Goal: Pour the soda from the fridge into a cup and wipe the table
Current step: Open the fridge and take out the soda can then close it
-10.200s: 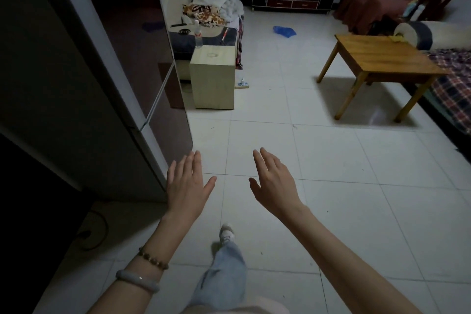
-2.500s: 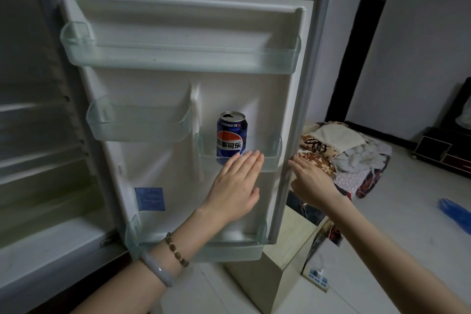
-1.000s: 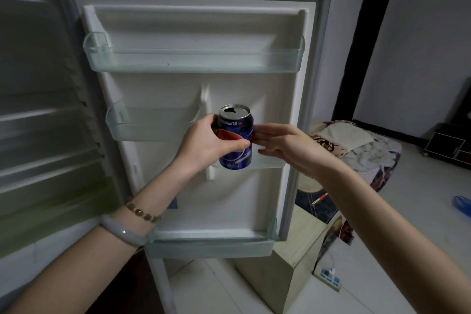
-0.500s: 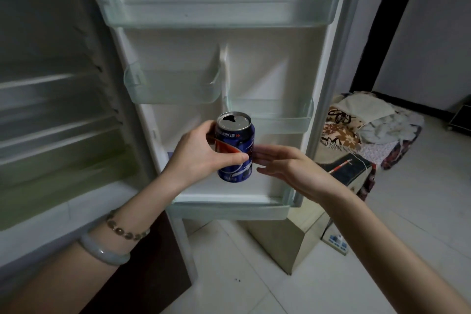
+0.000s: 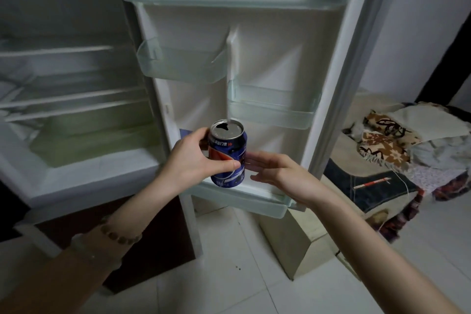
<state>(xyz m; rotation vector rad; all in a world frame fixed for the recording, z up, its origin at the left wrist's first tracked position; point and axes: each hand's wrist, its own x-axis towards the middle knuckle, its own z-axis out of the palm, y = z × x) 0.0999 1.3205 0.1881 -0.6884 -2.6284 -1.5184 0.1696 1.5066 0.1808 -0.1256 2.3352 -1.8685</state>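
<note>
- The soda can is in the air just in front of the open fridge door, level with the lowest door shelf. It is close to upright, and its top is already popped open.
- The left grip is wrapped round the can's body, with the thumb lying across the front of the label.
- The right grip is at the can's 3 o'clock with its fingers straight, grasping nothing. I cannot tell whether its fingertips touch the can.
- With the mouth open, I'd keep the can level and carry it slowly. A chilled can may be slick, so a flat palm under its base would steady it.
- The door wants closing first, and the free right grip is the nearer one to the door's edge at 2 o'clock.
- At 9 o'clock are the fridge's pale inner shelves, and at 12 o'clock the clear door bins.
- A white tiled floor runs from 6 o'clock, with a pale low cabinet at 5 o'clock behind the door.
- A heap of patterned blankets lies at 3 o'clock, with a red pen on dark cloth.
- No cup or bench shows from here, so I'd judge pouring and wiping are both ahead.
</note>
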